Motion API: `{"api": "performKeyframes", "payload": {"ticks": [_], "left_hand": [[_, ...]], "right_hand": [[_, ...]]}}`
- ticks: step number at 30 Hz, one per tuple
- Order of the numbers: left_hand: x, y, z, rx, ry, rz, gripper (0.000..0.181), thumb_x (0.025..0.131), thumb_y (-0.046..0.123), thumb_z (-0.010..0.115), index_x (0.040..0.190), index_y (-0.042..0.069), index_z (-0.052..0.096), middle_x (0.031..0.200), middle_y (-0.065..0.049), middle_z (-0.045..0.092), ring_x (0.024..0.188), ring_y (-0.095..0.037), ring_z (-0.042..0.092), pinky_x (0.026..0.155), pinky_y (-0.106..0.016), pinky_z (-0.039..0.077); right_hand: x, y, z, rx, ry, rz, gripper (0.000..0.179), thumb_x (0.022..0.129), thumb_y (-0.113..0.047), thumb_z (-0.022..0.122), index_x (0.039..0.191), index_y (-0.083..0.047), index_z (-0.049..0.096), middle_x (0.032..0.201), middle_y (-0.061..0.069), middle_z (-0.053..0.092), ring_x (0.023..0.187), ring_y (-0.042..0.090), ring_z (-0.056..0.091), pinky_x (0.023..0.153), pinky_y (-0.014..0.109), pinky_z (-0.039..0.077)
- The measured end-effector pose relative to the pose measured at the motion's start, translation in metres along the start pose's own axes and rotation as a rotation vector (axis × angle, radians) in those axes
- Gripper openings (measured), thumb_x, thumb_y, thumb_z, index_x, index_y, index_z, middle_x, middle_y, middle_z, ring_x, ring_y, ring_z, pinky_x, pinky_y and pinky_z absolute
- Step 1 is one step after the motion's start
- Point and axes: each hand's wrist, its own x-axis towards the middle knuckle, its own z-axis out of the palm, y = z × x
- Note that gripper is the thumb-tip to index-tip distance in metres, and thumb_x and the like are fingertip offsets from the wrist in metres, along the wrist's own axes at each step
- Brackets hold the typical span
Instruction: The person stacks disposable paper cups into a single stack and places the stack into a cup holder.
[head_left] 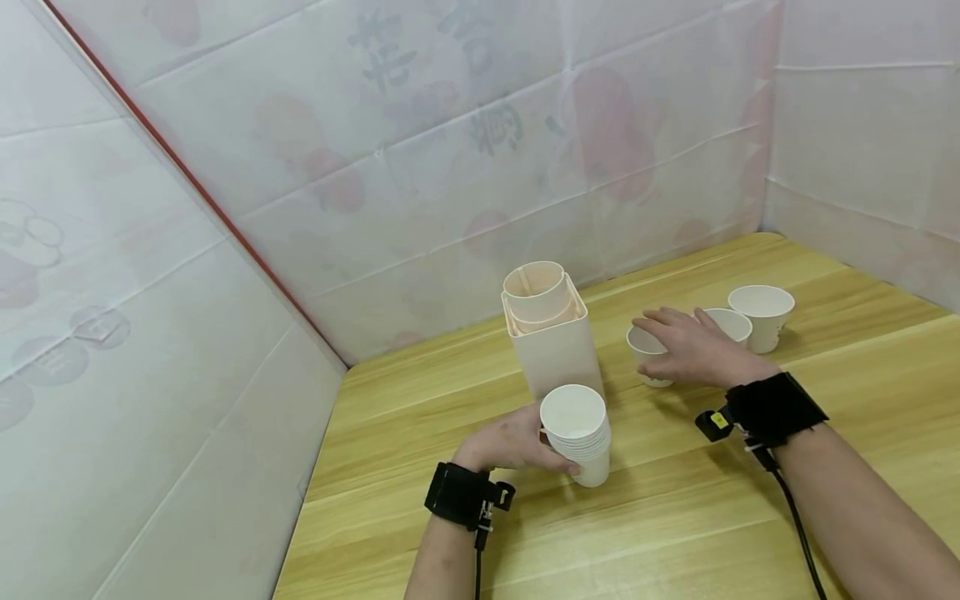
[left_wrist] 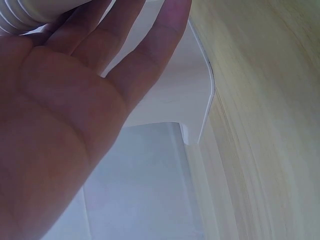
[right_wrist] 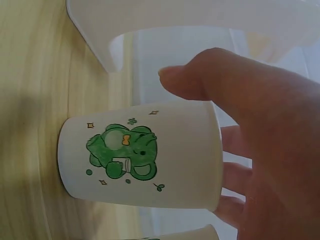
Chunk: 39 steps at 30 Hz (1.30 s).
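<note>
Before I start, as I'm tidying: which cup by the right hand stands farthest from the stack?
The rightmost cup in the head view; the right hand partly hides the other two, nearer the stack.

The head view is bright, softly shadowed; the wrist views dimmer and hazy.

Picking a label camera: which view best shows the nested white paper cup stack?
Head: the white paper cup stack shows rim to base, gripped by the left hand. Left wrist catches only ribbed rims, top-left corner; right wrist, none visible.

Sheet-walled booth, bldg. type unclear, wood-grain table (head_left: 397, 475), pale sheets (head_left: 442, 167) on 3 sides, faint prints (head_left: 611, 133)
</note>
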Motion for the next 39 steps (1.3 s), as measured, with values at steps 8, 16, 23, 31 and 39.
{"api": "performKeyframes", "payload": {"ticks": [8,16,23,31,39], "left_hand": [[0.000,-0.001,0.000,-0.002,-0.001,-0.001,0.076,0.078,0.005,0.082,0.140,0.023,0.042,0.131,0.006,0.056,0.119,-0.005,0.056,0.101,-0.026,0.046],[0.001,-0.001,0.000,0.003,-0.001,0.003,0.076,0.078,0.005,0.082,0.139,0.022,0.042,0.131,0.006,0.056,0.119,-0.005,0.056,0.102,-0.026,0.045],[0.000,0.000,0.000,0.009,0.005,-0.004,0.076,0.077,0.005,0.083,0.139,0.022,0.043,0.130,0.007,0.057,0.118,-0.004,0.056,0.102,-0.025,0.045],[0.000,-0.001,-0.001,0.002,0.006,0.000,0.075,0.077,0.004,0.083,0.138,0.022,0.044,0.129,0.006,0.058,0.117,-0.004,0.057,0.100,-0.026,0.047],[0.000,-0.001,0.000,-0.005,0.004,0.005,0.075,0.077,0.003,0.082,0.139,0.021,0.043,0.130,0.006,0.057,0.118,-0.005,0.056,0.101,-0.026,0.046]], "right_hand": [[0.000,0.000,0.001,0.020,0.024,0.004,0.066,0.087,-0.034,0.072,0.142,-0.004,0.050,0.144,0.025,0.048,0.135,0.046,0.041,0.105,0.080,0.018],[0.000,0.000,0.000,0.048,0.050,-0.011,0.063,0.085,-0.026,0.075,0.140,-0.005,0.052,0.138,0.022,0.053,0.130,0.044,0.047,0.103,0.082,0.014],[-0.003,-0.008,-0.011,0.035,0.157,-0.090,0.063,0.082,-0.022,0.078,0.137,-0.004,0.053,0.134,0.021,0.055,0.127,0.042,0.050,0.103,0.080,0.020],[-0.008,-0.021,-0.027,0.026,0.335,-0.203,0.064,0.077,-0.016,0.083,0.134,-0.004,0.056,0.130,0.018,0.058,0.118,0.041,0.057,0.102,0.073,0.029],[-0.014,-0.039,-0.046,0.011,0.459,-0.306,0.064,0.074,-0.015,0.084,0.132,-0.003,0.058,0.129,0.016,0.059,0.106,0.037,0.056,0.093,0.052,0.042]]}}
